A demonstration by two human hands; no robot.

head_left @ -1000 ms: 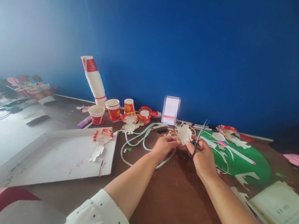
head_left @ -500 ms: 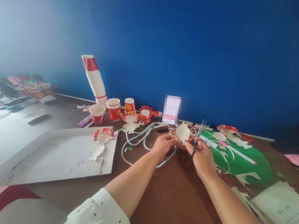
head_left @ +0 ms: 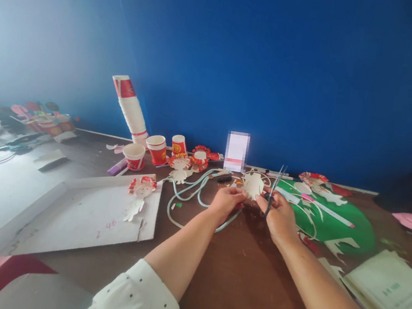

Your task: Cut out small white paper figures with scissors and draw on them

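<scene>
A cream-white paper cutout (head_left: 253, 185) with notched edges is held up over the table between my hands. My left hand (head_left: 227, 202) pinches its lower left edge with thumb and fingers. My right hand (head_left: 277, 216) is closed round the dark handles of a pair of scissors (head_left: 273, 190), whose blades point up, slightly parted, to the right of the cutout. The right fingertips also touch the cutout's lower right edge. Behind the hands lies a looped pale cable (head_left: 182, 212).
Paper cups (head_left: 156, 150) and a leaning cup stack (head_left: 131, 111) stand at the back left. A finished-looking paper figure (head_left: 141, 191) lies on a white box lid (head_left: 78, 218). At right are a green disc (head_left: 353, 224), paper scraps (head_left: 341, 245) and an open book (head_left: 390, 288).
The paper cutout has turned slightly and shifted a little right, showing more of its notched outline. Both hands have stayed almost in place, with the scissors still in the right.
</scene>
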